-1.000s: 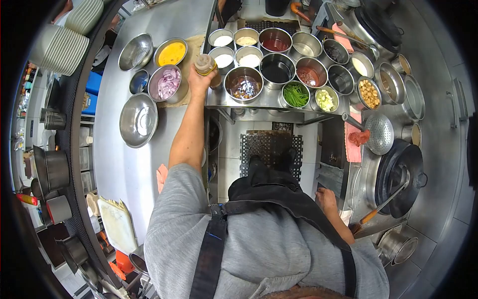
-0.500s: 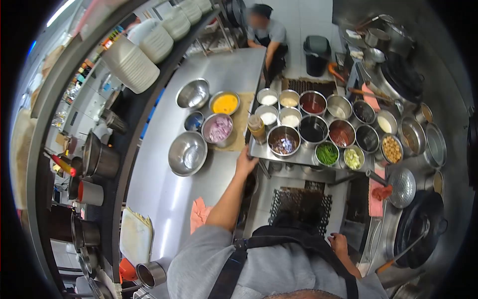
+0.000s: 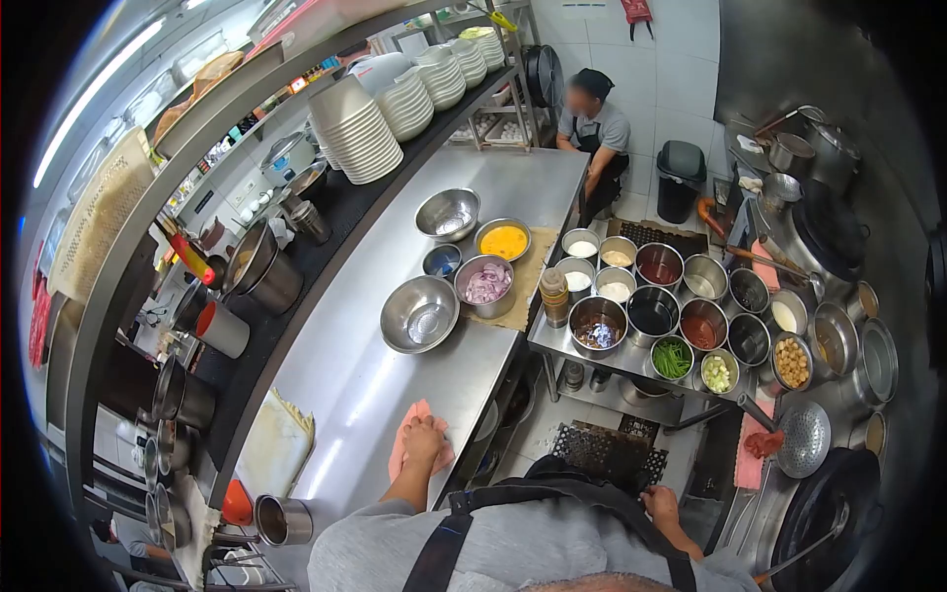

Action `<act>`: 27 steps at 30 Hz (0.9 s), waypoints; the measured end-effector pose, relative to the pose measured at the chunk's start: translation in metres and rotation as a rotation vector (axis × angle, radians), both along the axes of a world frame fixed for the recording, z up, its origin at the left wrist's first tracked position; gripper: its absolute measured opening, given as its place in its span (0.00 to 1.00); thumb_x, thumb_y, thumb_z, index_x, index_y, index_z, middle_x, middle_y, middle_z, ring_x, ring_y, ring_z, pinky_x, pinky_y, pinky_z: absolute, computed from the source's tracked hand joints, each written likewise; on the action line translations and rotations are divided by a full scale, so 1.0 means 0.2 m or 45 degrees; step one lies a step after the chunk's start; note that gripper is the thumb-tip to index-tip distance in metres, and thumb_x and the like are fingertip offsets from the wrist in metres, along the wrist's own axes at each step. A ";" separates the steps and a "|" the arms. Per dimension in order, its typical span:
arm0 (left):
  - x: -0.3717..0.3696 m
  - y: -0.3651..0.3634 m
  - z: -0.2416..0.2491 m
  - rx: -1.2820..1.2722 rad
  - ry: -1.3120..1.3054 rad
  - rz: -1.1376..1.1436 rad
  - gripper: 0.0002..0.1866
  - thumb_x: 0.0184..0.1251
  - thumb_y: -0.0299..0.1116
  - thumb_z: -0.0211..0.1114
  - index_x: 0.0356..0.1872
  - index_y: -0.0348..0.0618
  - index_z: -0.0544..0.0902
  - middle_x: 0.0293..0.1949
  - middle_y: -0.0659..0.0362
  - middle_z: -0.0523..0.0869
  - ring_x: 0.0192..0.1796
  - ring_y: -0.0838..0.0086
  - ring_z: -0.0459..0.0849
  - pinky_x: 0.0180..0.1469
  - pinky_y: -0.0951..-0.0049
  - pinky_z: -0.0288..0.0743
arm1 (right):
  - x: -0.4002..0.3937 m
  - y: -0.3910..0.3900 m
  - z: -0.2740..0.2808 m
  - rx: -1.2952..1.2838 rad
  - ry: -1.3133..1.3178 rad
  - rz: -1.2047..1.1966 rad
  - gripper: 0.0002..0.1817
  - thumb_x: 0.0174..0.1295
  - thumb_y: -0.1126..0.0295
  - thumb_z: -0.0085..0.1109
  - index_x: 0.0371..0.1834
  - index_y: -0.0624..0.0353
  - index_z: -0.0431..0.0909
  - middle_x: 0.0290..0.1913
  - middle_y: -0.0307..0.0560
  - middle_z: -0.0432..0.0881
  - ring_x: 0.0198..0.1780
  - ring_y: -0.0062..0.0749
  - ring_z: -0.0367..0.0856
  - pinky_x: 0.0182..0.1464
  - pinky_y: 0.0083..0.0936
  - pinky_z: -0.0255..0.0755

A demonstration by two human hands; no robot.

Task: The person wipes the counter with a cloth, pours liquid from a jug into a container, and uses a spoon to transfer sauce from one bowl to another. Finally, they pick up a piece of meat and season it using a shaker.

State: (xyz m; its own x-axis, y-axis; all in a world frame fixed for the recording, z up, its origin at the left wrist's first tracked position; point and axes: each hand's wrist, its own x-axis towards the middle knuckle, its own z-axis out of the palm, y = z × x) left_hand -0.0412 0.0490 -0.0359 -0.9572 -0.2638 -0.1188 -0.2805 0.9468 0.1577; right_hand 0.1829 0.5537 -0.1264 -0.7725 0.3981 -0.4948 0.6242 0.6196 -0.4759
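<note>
My left hand (image 3: pixel 422 441) lies on a pink cloth (image 3: pixel 400 456) on the steel counter (image 3: pixel 345 395), its fingers bent over the fabric. Farther along the counter are a large steel bowl (image 3: pixel 420 314), a bowl of sliced purple onion (image 3: pixel 487 284) and a bowl of yellow liquid (image 3: pixel 503 240). My right hand (image 3: pixel 661 503) hangs beside the dark apron, its fingers curled, and what they hold, if anything, is too small to make out. The ingredient pots, among them one of chopped greens (image 3: pixel 672 358), stand ahead of it.
A person (image 3: pixel 598 138) crouches beyond the counter near a black bin (image 3: pixel 681 183). Stacked white bowls (image 3: pixel 355 133) line the shelf on the left. On the right are a perforated ladle (image 3: pixel 804 439) and a large black wok (image 3: pixel 824 518). A squeeze bottle (image 3: pixel 554 299) stands by the pots.
My left hand has left the corner by the ingredient pots and come back onto the pink cloth. The camera view has shifted, and my right hand is still low at my side.
</note>
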 end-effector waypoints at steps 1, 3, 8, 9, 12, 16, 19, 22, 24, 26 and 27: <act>0.01 0.01 0.00 -0.005 0.081 -0.057 0.15 0.56 0.32 0.61 0.44 0.42 0.84 0.48 0.46 0.82 0.59 0.50 0.74 0.55 0.53 0.74 | -0.01 -0.01 0.01 0.023 0.068 0.039 0.14 0.54 0.61 0.63 0.41 0.56 0.85 0.41 0.58 0.84 0.48 0.55 0.80 0.53 0.44 0.73; 0.01 -0.03 -0.01 0.071 0.174 -0.053 0.12 0.57 0.32 0.60 0.41 0.41 0.85 0.45 0.46 0.84 0.56 0.50 0.77 0.53 0.53 0.75 | 0.01 -0.04 0.05 0.053 0.126 0.092 0.14 0.54 0.61 0.63 0.41 0.56 0.85 0.41 0.58 0.84 0.48 0.55 0.80 0.52 0.44 0.72; -0.08 -0.19 -0.20 0.547 0.484 -0.004 0.10 0.60 0.31 0.59 0.34 0.37 0.85 0.37 0.45 0.86 0.45 0.50 0.83 0.48 0.54 0.76 | 0.02 -0.02 0.16 -0.009 -0.057 -0.005 0.14 0.55 0.61 0.62 0.41 0.56 0.84 0.41 0.59 0.83 0.48 0.55 0.80 0.53 0.44 0.73; -0.08 -0.14 -0.10 0.435 0.460 -0.021 0.10 0.61 0.31 0.59 0.33 0.36 0.85 0.36 0.43 0.86 0.43 0.50 0.84 0.47 0.55 0.76 | 0.05 -0.02 0.15 -0.011 -0.072 -0.014 0.14 0.55 0.61 0.62 0.41 0.56 0.84 0.41 0.59 0.83 0.48 0.55 0.80 0.53 0.44 0.73; -0.20 -0.06 -0.05 0.417 0.508 0.057 0.12 0.64 0.33 0.58 0.33 0.35 0.85 0.35 0.41 0.85 0.40 0.49 0.84 0.43 0.56 0.75 | 0.16 0.03 0.02 0.244 0.157 0.139 0.14 0.56 0.61 0.63 0.35 0.61 0.85 0.34 0.60 0.83 0.41 0.57 0.80 0.49 0.44 0.71; -0.25 0.23 0.31 0.818 0.608 0.079 0.18 0.71 0.41 0.56 0.35 0.33 0.83 0.34 0.47 0.87 0.37 0.62 0.86 0.42 0.63 0.76 | 0.35 0.09 -0.11 0.299 0.355 0.108 0.16 0.56 0.61 0.63 0.40 0.63 0.84 0.36 0.62 0.82 0.42 0.56 0.80 0.49 0.45 0.71; -0.41 0.21 0.30 0.941 0.634 -0.018 0.18 0.70 0.43 0.58 0.40 0.36 0.83 0.37 0.51 0.89 0.40 0.67 0.87 0.45 0.70 0.77 | 0.34 0.05 0.10 0.115 0.076 -0.009 0.18 0.57 0.62 0.63 0.46 0.63 0.83 0.35 0.60 0.84 0.43 0.54 0.82 0.50 0.41 0.73; -0.58 0.08 0.31 0.701 0.350 0.006 0.23 0.67 0.51 0.61 0.47 0.40 0.85 0.39 0.51 0.88 0.44 0.68 0.86 0.48 0.70 0.76 | 0.39 0.03 0.15 -0.005 0.005 -0.042 0.18 0.58 0.63 0.62 0.47 0.64 0.82 0.34 0.60 0.85 0.42 0.53 0.84 0.48 0.40 0.74; -0.63 0.00 0.29 0.896 0.231 -0.055 0.21 0.66 0.47 0.63 0.51 0.43 0.84 0.43 0.53 0.88 0.48 0.70 0.85 0.51 0.71 0.76 | 0.45 0.03 0.13 0.039 0.008 0.044 0.17 0.59 0.64 0.61 0.47 0.64 0.83 0.33 0.61 0.84 0.41 0.53 0.84 0.46 0.39 0.74; -0.63 -0.02 0.28 1.037 0.289 -0.093 0.20 0.65 0.45 0.64 0.53 0.44 0.83 0.44 0.52 0.87 0.49 0.72 0.84 0.52 0.72 0.76 | 0.49 0.02 0.14 0.006 -0.047 -0.020 0.17 0.59 0.64 0.61 0.47 0.63 0.83 0.33 0.61 0.84 0.41 0.52 0.84 0.46 0.39 0.74; -0.63 -0.06 0.28 0.987 0.329 -0.047 0.22 0.64 0.44 0.65 0.55 0.46 0.82 0.47 0.51 0.86 0.51 0.70 0.84 0.53 0.71 0.75 | 0.49 0.02 0.17 -0.023 -0.096 -0.088 0.16 0.59 0.65 0.61 0.47 0.63 0.83 0.34 0.61 0.84 0.41 0.52 0.84 0.46 0.40 0.74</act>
